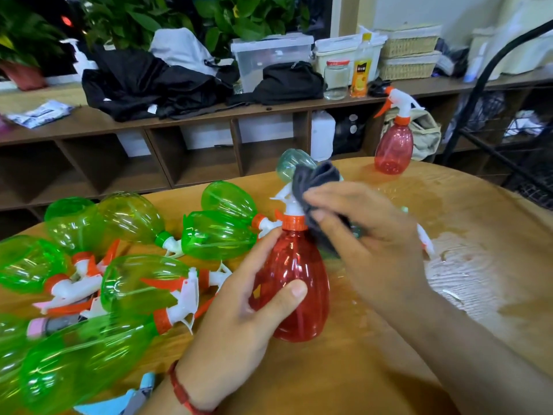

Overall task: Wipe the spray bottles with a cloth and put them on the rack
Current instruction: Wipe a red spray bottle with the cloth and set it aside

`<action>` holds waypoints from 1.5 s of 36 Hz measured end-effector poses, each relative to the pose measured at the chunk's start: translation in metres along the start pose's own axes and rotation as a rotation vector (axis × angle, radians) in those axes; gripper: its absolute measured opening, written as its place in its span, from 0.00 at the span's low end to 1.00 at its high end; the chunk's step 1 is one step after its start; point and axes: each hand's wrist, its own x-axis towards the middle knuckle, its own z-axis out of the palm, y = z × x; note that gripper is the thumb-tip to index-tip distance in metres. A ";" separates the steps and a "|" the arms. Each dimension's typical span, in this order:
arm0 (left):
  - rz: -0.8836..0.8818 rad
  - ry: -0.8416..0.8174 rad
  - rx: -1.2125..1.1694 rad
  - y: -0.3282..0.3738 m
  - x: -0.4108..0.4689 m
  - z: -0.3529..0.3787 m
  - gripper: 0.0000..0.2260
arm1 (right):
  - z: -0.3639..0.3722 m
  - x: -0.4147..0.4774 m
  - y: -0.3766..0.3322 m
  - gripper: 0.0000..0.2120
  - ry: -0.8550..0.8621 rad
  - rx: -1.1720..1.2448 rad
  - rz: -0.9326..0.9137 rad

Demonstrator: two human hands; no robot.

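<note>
While left hand (239, 319) fingers clamp the red spray bottle (299, 265), right hand (374, 235) fingers just above pinch a grey cloth (311, 178) that hides part of its trigger head (288, 203).

The red spray bottle (299, 283) gripped in the left hand (236, 330) is glossy, ribbed, translucent plastic, with an opaque orange plastic collar (294, 223) and a smooth white plastic trigger head (288, 202). The grey cloth (314, 187) held by the right hand (371, 244) is soft, matt fabric. Left of the left hand, the green spray bottles (131, 283) are the same shiny see-through plastic. The table (389, 369) under both hands is smooth grained wood, glistening wet to the right of the right hand. Beyond the right hand, the rack (478, 82) is black metal tube and wire. A red thread band (182, 393) circles the left wrist.
</note>
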 end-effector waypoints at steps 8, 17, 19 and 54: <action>0.023 -0.056 -0.046 0.002 0.001 -0.002 0.33 | -0.011 0.010 0.015 0.13 0.107 0.056 0.232; 0.033 -0.023 -0.084 0.003 0.000 -0.002 0.31 | -0.005 0.007 0.012 0.14 0.060 0.018 0.161; 0.043 0.040 -0.140 0.001 0.002 -0.004 0.29 | -0.003 0.004 0.015 0.14 -0.035 -0.050 0.115; 0.077 -0.013 -0.122 -0.001 0.003 -0.008 0.31 | -0.002 0.004 0.010 0.16 0.030 0.286 0.305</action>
